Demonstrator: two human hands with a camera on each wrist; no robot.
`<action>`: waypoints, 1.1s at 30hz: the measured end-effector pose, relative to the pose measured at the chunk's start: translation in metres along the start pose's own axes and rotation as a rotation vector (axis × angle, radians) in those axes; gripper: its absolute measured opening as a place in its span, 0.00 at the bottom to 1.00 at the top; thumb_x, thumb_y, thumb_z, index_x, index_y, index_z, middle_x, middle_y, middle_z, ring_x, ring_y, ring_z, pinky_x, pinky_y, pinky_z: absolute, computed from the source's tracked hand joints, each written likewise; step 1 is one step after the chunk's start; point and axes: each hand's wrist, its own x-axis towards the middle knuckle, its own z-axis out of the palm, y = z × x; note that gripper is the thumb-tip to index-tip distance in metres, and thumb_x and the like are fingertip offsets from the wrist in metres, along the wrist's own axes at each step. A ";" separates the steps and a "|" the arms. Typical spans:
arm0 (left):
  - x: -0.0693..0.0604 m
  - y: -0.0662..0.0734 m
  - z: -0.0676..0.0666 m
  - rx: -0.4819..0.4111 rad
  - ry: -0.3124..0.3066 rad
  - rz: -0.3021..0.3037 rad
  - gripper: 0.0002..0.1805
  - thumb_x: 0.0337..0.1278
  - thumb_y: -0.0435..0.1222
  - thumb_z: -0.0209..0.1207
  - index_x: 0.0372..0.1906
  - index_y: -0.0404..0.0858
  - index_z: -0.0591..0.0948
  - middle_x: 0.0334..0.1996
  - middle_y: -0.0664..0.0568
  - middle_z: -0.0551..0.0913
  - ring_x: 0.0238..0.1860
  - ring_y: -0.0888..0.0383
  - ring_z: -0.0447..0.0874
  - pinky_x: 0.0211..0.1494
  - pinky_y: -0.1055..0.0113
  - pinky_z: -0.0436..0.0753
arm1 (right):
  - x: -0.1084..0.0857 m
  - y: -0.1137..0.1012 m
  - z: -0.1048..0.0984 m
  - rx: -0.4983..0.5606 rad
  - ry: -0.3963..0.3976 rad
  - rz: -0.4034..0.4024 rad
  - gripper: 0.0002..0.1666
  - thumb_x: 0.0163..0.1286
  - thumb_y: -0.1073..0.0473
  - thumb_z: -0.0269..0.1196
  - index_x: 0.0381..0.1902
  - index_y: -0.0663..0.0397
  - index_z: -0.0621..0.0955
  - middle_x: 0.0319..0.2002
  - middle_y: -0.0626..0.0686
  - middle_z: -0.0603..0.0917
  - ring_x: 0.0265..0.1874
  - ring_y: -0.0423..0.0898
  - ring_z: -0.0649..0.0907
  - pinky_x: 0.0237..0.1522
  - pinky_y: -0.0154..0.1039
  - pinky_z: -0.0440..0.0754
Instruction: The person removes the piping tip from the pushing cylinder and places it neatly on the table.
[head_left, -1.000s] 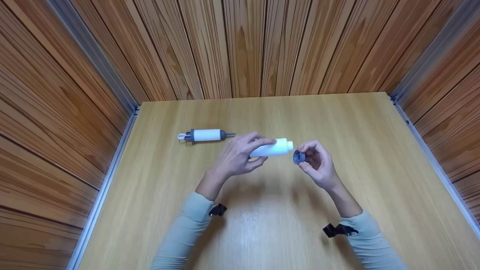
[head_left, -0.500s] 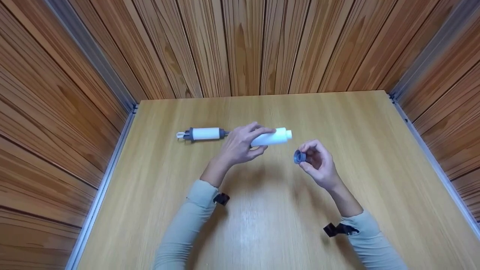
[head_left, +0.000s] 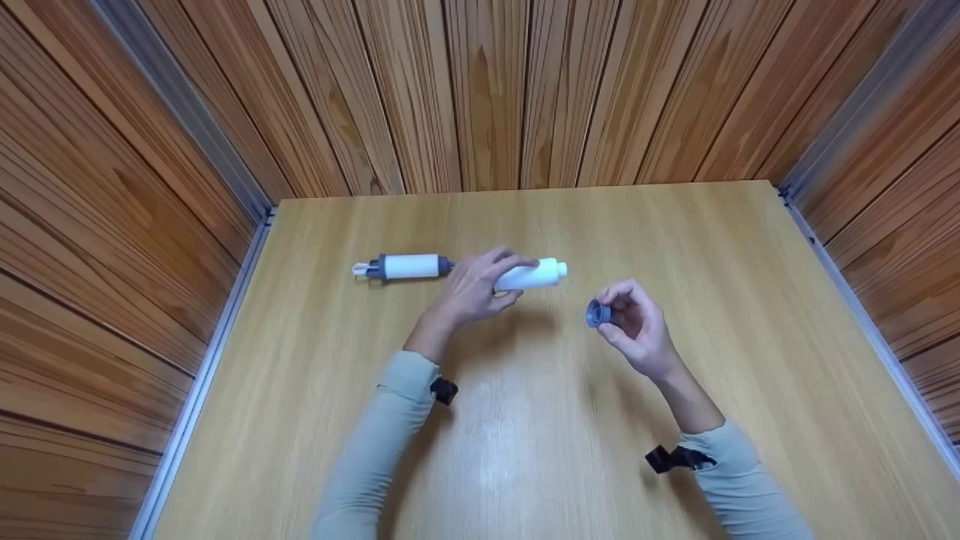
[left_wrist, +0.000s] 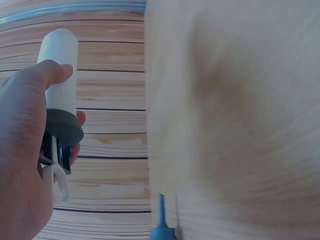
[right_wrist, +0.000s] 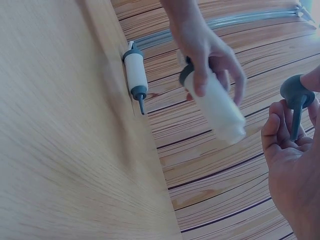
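My left hand grips a white syringe-like barrel above the table, its narrow neck pointing right. In the left wrist view, a dark grey collar and a pale looped handle show at the barrel's other end, with the thumb across the white wall. My right hand pinches a grey nozzle cap, its hollow side facing left toward the barrel. From the right wrist view, the nozzle cap has a round base and a thin spout. A gap separates cap and barrel.
A second, similar syringe with its nozzle fitted lies on the wooden table, behind and left of my left hand, which hides its tip in the head view. Wood-panelled walls and metal rails border the table.
My left hand has carried the barrel toward the back of the table and then a little left, widening the gap to the nozzle cap. My right hand has stayed almost still.
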 end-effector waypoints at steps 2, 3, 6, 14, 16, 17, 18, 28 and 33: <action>-0.003 -0.004 0.002 0.001 -0.026 -0.014 0.25 0.75 0.42 0.71 0.73 0.52 0.83 0.65 0.44 0.86 0.54 0.43 0.90 0.57 0.47 0.91 | 0.000 0.000 0.000 -0.002 -0.001 0.001 0.17 0.62 0.88 0.55 0.48 0.86 0.67 0.52 0.42 0.83 0.47 0.34 0.84 0.49 0.26 0.85; -0.004 -0.007 0.003 0.000 -0.036 -0.018 0.26 0.75 0.42 0.71 0.73 0.52 0.82 0.65 0.44 0.86 0.55 0.42 0.90 0.58 0.47 0.91 | 0.000 0.000 0.000 -0.003 -0.002 0.002 0.17 0.62 0.87 0.55 0.49 0.86 0.67 0.52 0.42 0.83 0.47 0.35 0.84 0.49 0.26 0.86; -0.009 -0.014 0.006 -0.011 -0.053 -0.023 0.26 0.74 0.41 0.72 0.73 0.51 0.82 0.65 0.43 0.85 0.57 0.41 0.90 0.60 0.46 0.92 | 0.000 0.000 0.001 -0.005 -0.005 0.007 0.18 0.62 0.87 0.56 0.49 0.86 0.67 0.52 0.42 0.83 0.47 0.35 0.84 0.50 0.26 0.86; -0.023 -0.028 0.011 -0.071 -0.097 -0.097 0.27 0.73 0.38 0.71 0.73 0.51 0.82 0.66 0.43 0.85 0.65 0.40 0.88 0.72 0.42 0.88 | 0.002 0.002 0.002 0.004 -0.013 0.006 0.18 0.62 0.87 0.56 0.49 0.85 0.67 0.52 0.43 0.84 0.46 0.35 0.84 0.49 0.26 0.85; -0.027 -0.031 0.011 -0.096 -0.112 -0.119 0.27 0.73 0.37 0.71 0.73 0.51 0.82 0.68 0.42 0.84 0.67 0.39 0.86 0.75 0.40 0.86 | 0.002 0.002 0.002 0.008 -0.016 0.004 0.17 0.62 0.87 0.56 0.49 0.85 0.66 0.52 0.42 0.84 0.47 0.35 0.84 0.49 0.26 0.85; -0.029 -0.032 0.011 -0.110 -0.115 -0.127 0.28 0.73 0.36 0.71 0.73 0.50 0.82 0.68 0.42 0.83 0.68 0.38 0.86 0.75 0.39 0.85 | 0.002 0.003 0.002 0.011 -0.018 -0.001 0.17 0.62 0.87 0.56 0.49 0.86 0.66 0.52 0.43 0.84 0.47 0.35 0.84 0.49 0.26 0.86; -0.030 -0.033 0.010 -0.122 -0.119 -0.134 0.28 0.72 0.35 0.70 0.74 0.50 0.82 0.68 0.42 0.83 0.68 0.38 0.85 0.76 0.39 0.84 | 0.002 0.003 0.002 0.013 -0.019 -0.003 0.17 0.62 0.87 0.56 0.49 0.86 0.66 0.52 0.43 0.84 0.47 0.35 0.84 0.49 0.26 0.86; -0.052 -0.046 0.011 -0.174 -0.154 -0.238 0.27 0.73 0.34 0.69 0.73 0.52 0.82 0.75 0.35 0.79 0.75 0.31 0.80 0.80 0.32 0.79 | 0.000 0.002 0.003 0.015 -0.021 0.006 0.17 0.61 0.88 0.55 0.48 0.85 0.67 0.52 0.41 0.83 0.47 0.33 0.85 0.49 0.25 0.86; -0.063 -0.051 0.009 -0.163 -0.151 -0.267 0.27 0.73 0.35 0.71 0.73 0.51 0.82 0.70 0.41 0.81 0.71 0.38 0.82 0.78 0.37 0.81 | 0.001 0.003 0.003 0.015 -0.023 -0.002 0.17 0.61 0.88 0.55 0.48 0.85 0.67 0.51 0.42 0.83 0.47 0.33 0.84 0.48 0.25 0.85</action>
